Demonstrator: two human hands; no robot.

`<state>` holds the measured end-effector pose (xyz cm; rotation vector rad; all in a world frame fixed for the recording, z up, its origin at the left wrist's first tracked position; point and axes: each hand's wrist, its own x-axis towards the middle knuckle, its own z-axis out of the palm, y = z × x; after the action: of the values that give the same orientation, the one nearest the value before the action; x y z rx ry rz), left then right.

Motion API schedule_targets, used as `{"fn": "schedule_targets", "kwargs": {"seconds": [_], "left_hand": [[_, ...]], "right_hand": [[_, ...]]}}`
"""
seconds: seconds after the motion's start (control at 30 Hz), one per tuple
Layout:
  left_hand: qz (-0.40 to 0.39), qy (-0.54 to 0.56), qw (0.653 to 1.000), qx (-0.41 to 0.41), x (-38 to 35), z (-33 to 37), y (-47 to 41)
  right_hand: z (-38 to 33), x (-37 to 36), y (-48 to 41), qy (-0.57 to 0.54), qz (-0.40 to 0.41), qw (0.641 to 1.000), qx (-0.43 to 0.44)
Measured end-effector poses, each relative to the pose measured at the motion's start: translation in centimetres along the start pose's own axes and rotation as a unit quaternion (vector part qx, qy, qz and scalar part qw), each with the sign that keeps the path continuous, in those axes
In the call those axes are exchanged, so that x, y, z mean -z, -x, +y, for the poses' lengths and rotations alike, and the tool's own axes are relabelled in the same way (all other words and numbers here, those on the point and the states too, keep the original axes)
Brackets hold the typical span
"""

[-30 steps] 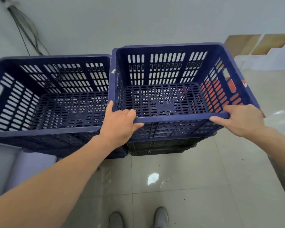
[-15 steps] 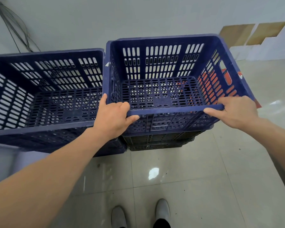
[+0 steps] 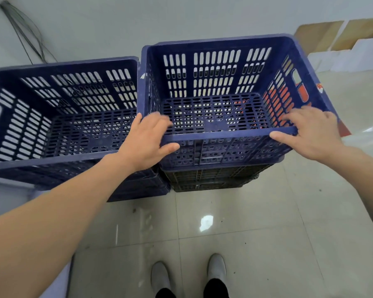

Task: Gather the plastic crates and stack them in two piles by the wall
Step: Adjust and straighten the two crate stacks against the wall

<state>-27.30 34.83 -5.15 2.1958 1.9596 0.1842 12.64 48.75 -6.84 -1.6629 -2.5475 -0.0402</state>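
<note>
Two hands sit at the near rim of the top right crate (image 3: 224, 134). The left hand (image 3: 148, 143) has loosened, fingers spread and blurred over the rim's left corner with the thumb against the outer face; the right hand (image 3: 310, 134) is likewise opened, its thumb touching the rim's right end (whether the fingers touch the side wall is unclear).

That crate tops the right pile (image 3: 211, 177), which stands higher than the left pile (image 3: 58, 164) just beside it, side walls touching. Both back onto the pale wall (image 3: 181, 18), where cables (image 3: 28, 37) hang at the left.

Something orange-red (image 3: 304, 93) shows through the right crate's side slots. Glossy floor tiles (image 3: 246, 211) spread below, with grey shoes (image 3: 216, 267) at the near edge.
</note>
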Motion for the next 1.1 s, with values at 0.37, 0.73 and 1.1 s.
{"fn": "schedule_targets", "kwargs": {"seconds": [0.37, 0.73, 1.1], "left_hand": [[-0.149, -0.148, 0.966, 0.151, 0.1, -6.3, 3.9], [-0.201, -0.091, 0.971, 0.096, 0.2, -8.1, 2.5], [-0.193, -0.086, 0.973, 0.091, -0.7, -8.9, 2.2]], "right_hand": [[-18.3, -10.7, 8.7, -0.625, -0.055, 0.619, -0.473], [-25.9, -19.5, 1.4, -0.697, -0.144, 0.410, -0.571], [-27.1, -21.3, 2.1, -0.688, -0.085, 0.415, -0.590]]}}
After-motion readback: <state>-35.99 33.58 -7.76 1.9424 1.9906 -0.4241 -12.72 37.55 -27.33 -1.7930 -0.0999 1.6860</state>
